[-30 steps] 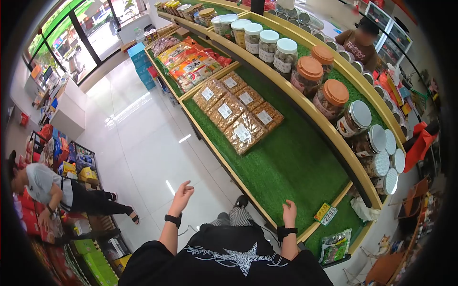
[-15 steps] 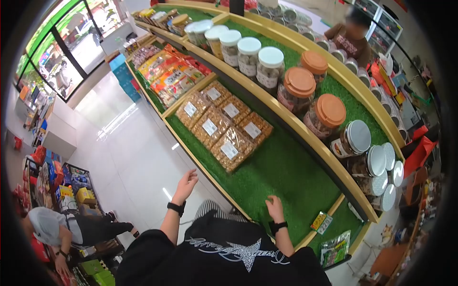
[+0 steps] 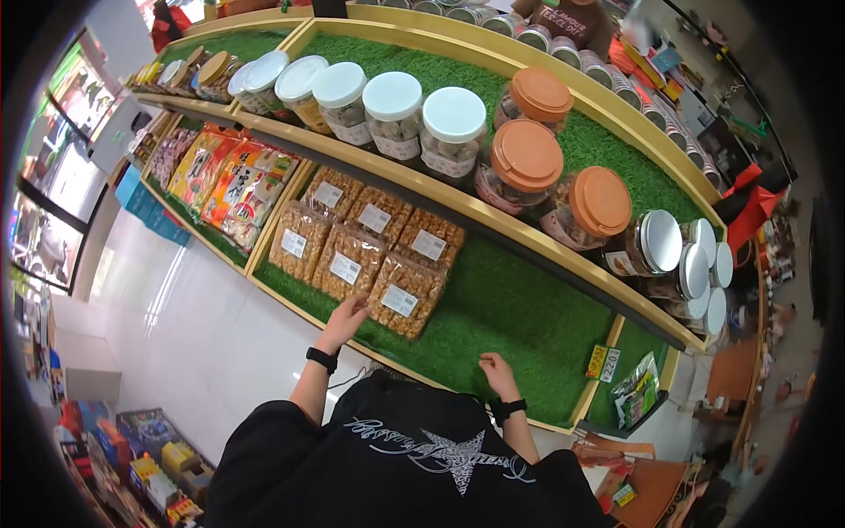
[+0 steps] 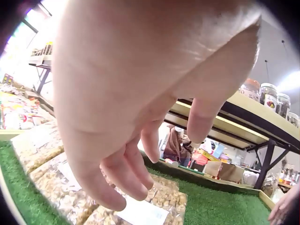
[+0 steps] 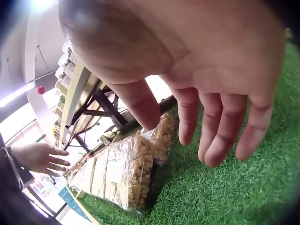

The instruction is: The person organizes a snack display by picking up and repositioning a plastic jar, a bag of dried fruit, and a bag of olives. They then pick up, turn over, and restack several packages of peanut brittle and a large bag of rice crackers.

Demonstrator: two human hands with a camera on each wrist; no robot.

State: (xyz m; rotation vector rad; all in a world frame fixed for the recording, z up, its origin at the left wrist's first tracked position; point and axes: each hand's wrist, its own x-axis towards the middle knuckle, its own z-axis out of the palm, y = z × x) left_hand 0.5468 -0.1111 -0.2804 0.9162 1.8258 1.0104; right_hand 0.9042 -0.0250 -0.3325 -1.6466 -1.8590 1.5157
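Several clear bags of golden-brown clustered snack (image 3: 422, 283), each with a white label, lie in two rows on green artificial grass. My left hand (image 3: 345, 322) is at the front edge of the nearest bags. In the left wrist view its fingers (image 4: 133, 171) hang loosely over a labelled bag (image 4: 176, 191), holding nothing. To the right, over bare grass, hovers my right hand (image 3: 500, 376). Its fingers (image 5: 220, 136) point down, relaxed and apart from the bags (image 5: 136, 173) in the right wrist view.
A raised wooden shelf (image 3: 299, 145) behind the bags carries jars with pale blue (image 3: 454, 114), orange (image 3: 526, 155) and silver lids. Colourful packets (image 3: 233, 180) lie in the left compartment. A price tag (image 3: 603, 362) and a green packet (image 3: 636, 387) are at the right.
The view has turned and come closer to the display. My left hand has gone from over the floor to the front of the bags; my right hand now lies over the grass.
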